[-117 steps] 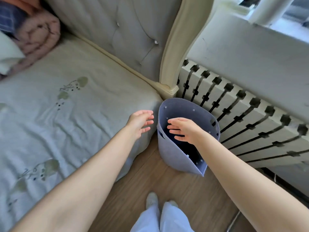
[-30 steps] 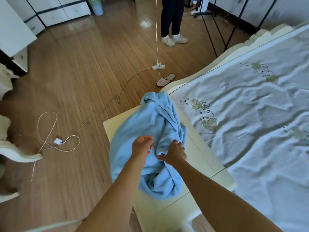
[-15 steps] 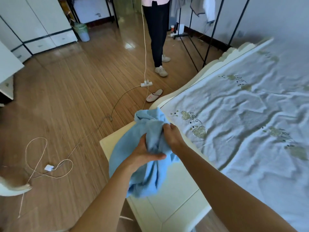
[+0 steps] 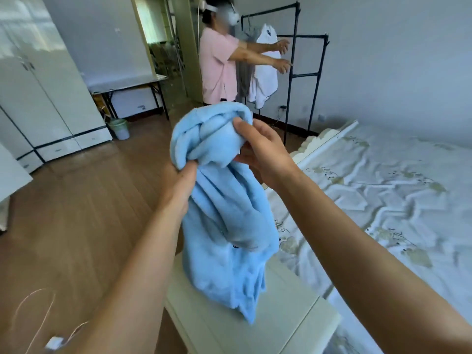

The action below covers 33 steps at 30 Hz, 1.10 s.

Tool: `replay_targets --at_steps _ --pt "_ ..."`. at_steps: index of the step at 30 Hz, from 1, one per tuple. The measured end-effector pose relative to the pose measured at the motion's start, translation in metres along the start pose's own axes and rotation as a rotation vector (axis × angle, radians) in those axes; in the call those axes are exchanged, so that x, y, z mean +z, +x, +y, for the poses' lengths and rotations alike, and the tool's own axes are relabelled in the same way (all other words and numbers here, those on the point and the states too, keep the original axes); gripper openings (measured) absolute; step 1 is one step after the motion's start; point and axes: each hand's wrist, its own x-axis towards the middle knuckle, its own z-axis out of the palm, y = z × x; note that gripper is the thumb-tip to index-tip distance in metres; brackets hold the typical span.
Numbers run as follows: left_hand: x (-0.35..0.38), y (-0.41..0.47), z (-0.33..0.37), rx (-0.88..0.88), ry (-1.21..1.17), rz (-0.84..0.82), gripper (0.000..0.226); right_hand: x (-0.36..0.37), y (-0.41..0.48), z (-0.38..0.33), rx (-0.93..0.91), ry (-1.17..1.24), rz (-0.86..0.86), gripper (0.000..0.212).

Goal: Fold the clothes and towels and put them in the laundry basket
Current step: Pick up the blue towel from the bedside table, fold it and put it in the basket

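Head view: my left hand [image 4: 182, 185] pinches bunched top of light blue towel [image 4: 227, 226], fingers closed on fabric. My right hand [image 4: 263, 154] grips same bunch from other side, thumb on top. Towel hangs lifted, lower end resting on cream bench [image 4: 288, 325] beside bed [image 4: 383, 190]. To fold well: find two corners, slide hands apart along one edge, shake flat. Laundry basket not in view. No readable writing or brand.
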Motion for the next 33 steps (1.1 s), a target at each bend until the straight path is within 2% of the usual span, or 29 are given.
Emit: replay_targets --at_steps 4,6,8,11,15,17,20,22,24,26,27,30,33 --pt "0.013 0.012 0.046 0.086 -0.127 -0.070 0.016 -0.028 -0.007 -0.009 -0.045 -0.160 0.007 0.050" --pt "0.022 0.016 0.062 0.135 -0.155 -0.107 0.028 -0.040 -0.008 -0.011 -0.034 -0.220 -0.030 0.079" --pt "0.031 0.017 0.071 0.172 -0.144 -0.148 0.024 -0.048 -0.012 -0.014 -0.045 -0.212 -0.082 0.098" --pt "0.043 0.016 0.085 0.270 -0.074 -0.229 0.015 -0.062 -0.017 -0.032 -0.067 -0.117 -0.205 0.103" --pt "0.048 0.018 0.092 0.410 0.032 -0.295 0.017 -0.083 -0.024 -0.063 0.038 0.114 -0.433 0.111" --pt "0.050 0.018 0.098 0.476 0.066 -0.346 0.023 -0.089 -0.025 -0.072 0.066 0.112 -0.416 0.099" --pt "0.060 0.017 0.110 0.514 0.085 -0.474 0.021 -0.088 -0.025 -0.077 0.049 -0.090 -0.403 0.060" --pt "0.065 0.017 0.117 0.500 0.063 -0.496 0.022 -0.083 -0.024 -0.085 0.110 -0.274 -0.381 0.056" --pt "0.064 0.021 0.118 0.453 0.031 -0.469 0.020 -0.079 -0.020 -0.094 0.094 -0.445 -0.246 0.044" --pt "0.057 0.022 0.114 0.410 0.036 -0.438 0.023 -0.076 -0.015 -0.105 -0.038 -0.519 -0.084 0.020" --pt "0.052 0.021 0.112 0.394 0.030 -0.454 0.027 -0.073 -0.013 -0.110 -0.122 -0.517 -0.027 0.017" --pt "0.032 0.016 0.104 0.272 0.017 -0.677 0.056 -0.063 -0.007 -0.125 -0.323 -0.520 0.059 0.022" --pt "0.017 0.014 0.083 0.082 0.227 -0.884 0.092 -0.058 -0.008 -0.149 -0.425 -0.442 0.106 0.024"
